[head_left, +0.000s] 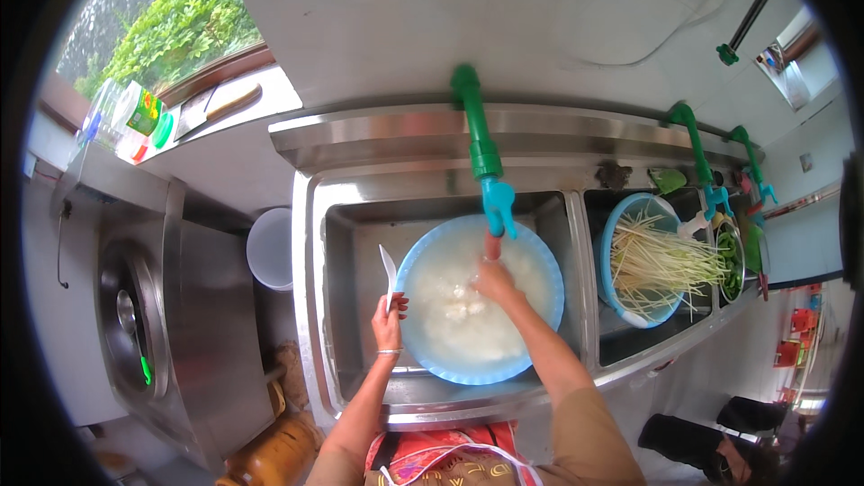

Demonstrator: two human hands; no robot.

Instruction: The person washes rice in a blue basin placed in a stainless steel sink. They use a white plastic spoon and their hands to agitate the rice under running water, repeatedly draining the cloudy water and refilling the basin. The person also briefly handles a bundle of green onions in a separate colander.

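Observation:
A large blue plastic basin [548,337] of cloudy water, with whitish stuff in it, stands in the steel sink [368,216]. My left hand [389,320] is closed around a white, thin-edged utensil [389,268], seen nearly edge-on, by the basin's left rim. My right hand [495,279] is at the water near the basin's middle, just under the reddish end piece of the green pipe tap [487,155] with a blue handle. Its fingertips are partly hidden, so whether it holds anything does not show.
Right of the basin, a second sink compartment holds a blue basin [607,243] of long pale stems [655,256] and a bowl of green vegetables [730,260]. A knife [206,108] and jars lie on the left ledge. A wok [121,344] and a white bucket [270,250] are at the left.

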